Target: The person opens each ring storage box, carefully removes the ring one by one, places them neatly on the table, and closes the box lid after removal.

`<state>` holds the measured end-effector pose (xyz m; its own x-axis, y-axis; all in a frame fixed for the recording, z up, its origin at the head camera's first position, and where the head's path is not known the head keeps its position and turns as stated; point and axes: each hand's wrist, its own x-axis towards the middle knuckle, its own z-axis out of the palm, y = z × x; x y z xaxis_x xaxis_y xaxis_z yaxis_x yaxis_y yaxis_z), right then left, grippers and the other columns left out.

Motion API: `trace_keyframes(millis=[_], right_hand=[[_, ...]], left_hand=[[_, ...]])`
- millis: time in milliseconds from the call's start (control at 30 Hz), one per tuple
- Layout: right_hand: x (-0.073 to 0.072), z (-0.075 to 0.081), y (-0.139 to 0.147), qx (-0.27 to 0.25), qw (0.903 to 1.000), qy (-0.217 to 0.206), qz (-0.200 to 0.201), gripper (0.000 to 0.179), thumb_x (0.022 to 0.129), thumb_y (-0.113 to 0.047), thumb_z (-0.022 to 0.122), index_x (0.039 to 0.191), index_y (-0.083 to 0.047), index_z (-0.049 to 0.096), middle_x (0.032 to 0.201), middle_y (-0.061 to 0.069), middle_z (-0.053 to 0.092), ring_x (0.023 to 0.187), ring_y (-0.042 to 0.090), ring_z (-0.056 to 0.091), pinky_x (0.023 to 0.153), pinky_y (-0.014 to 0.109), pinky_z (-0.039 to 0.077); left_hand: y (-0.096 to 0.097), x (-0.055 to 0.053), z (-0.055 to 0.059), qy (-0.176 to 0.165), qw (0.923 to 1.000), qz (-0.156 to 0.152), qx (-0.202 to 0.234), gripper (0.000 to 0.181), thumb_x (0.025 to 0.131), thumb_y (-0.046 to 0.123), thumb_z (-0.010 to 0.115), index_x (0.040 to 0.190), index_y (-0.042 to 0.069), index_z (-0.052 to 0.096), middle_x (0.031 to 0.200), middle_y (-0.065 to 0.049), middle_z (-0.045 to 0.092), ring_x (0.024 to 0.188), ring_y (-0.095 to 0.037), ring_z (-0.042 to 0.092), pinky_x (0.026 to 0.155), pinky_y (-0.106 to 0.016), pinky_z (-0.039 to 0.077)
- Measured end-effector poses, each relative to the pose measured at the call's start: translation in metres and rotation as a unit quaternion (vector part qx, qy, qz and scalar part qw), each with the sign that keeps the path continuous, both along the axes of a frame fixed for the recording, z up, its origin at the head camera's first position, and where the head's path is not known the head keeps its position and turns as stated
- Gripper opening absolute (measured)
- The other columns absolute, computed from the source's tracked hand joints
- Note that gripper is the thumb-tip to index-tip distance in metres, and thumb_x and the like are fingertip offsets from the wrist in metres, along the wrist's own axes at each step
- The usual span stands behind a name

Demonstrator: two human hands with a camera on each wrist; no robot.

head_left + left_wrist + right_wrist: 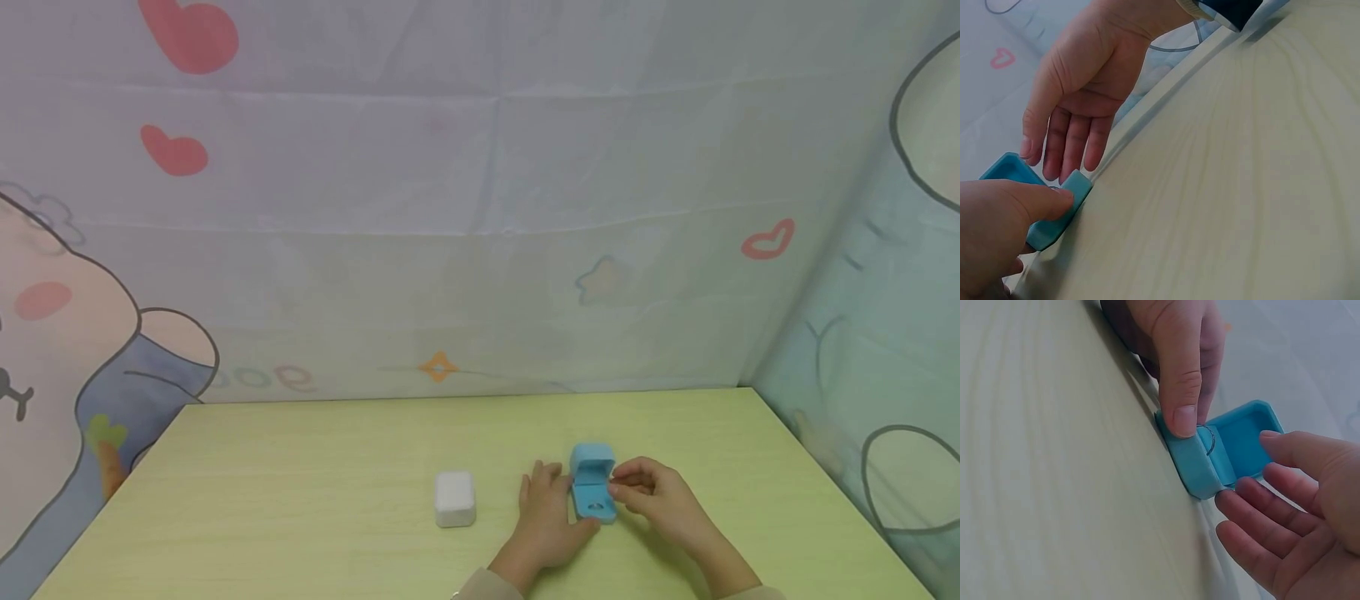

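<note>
A light-blue ring box (592,455) stands on the table with its lid raised, tilted back from the base. A thin silver-coloured ring (1212,440) sits upright in the base's slot. My left hand (546,515) holds the base, its thumb on the front edge and its other fingers along the left side, partly hidden. At the box's right side is my right hand (663,500), fingers loosely extended. In the right wrist view its thumb (1297,450) overlaps the lid's rim and its fingertips lie close to the base; whether they touch I cannot tell.
A small white box (454,498) with rounded corners stands left of my left hand. The pale wooden table (300,483) ends at a printed cloth (480,317) behind, and another cloth hangs at the right.
</note>
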<state>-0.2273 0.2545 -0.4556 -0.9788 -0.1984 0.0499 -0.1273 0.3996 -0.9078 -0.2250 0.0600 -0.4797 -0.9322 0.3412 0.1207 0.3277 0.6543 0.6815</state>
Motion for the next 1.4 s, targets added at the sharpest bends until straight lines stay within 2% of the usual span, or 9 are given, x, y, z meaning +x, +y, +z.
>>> trace_keyframes(millis=[200,467,933,1400], right_hand=[[0.002,0.003,-0.001,0.031,0.9992,0.025,0.006,0.035,0.088,-0.023,0.067,0.109,0.004,0.062,0.107,0.017,0.066,0.089,0.009,0.064,0.075,0.019,0.053],[0.003,0.005,-0.003,0.081,0.995,0.056,0.016,0.031,0.087,-0.024,0.068,0.106,0.0,0.066,0.103,0.013,0.069,0.088,0.008,0.065,0.075,0.019,0.052],[0.007,0.006,-0.009,0.127,0.9886,0.075,0.031,0.026,0.085,-0.022,0.07,0.103,-0.003,0.069,0.101,0.008,0.07,0.087,0.012,0.065,0.071,0.019,0.053],[0.009,0.005,-0.014,0.185,0.9753,0.115,0.039,0.017,0.083,-0.014,0.071,0.097,-0.005,0.071,0.095,0.004,0.069,0.084,0.017,0.065,0.068,0.017,0.052]], left_hand=[[0.0,0.0,-0.002,0.004,1.0,0.002,-0.001,0.06,0.081,0.037,0.07,0.125,0.0,0.053,0.142,-0.02,0.039,0.14,-0.045,0.022,0.114,-0.06,0.012],[0.0,-0.002,-0.002,0.007,1.0,-0.001,-0.005,0.059,0.081,0.037,0.069,0.125,0.001,0.053,0.142,-0.02,0.04,0.14,-0.044,0.022,0.114,-0.06,0.013],[-0.001,0.0,0.0,-0.003,0.9999,-0.009,0.004,0.058,0.082,0.036,0.068,0.125,0.0,0.052,0.143,-0.02,0.038,0.141,-0.043,0.019,0.114,-0.061,0.01],[-0.001,-0.001,-0.001,0.005,0.9999,-0.009,0.001,0.057,0.082,0.036,0.069,0.123,0.0,0.053,0.143,-0.021,0.039,0.14,-0.045,0.02,0.113,-0.062,0.012]])
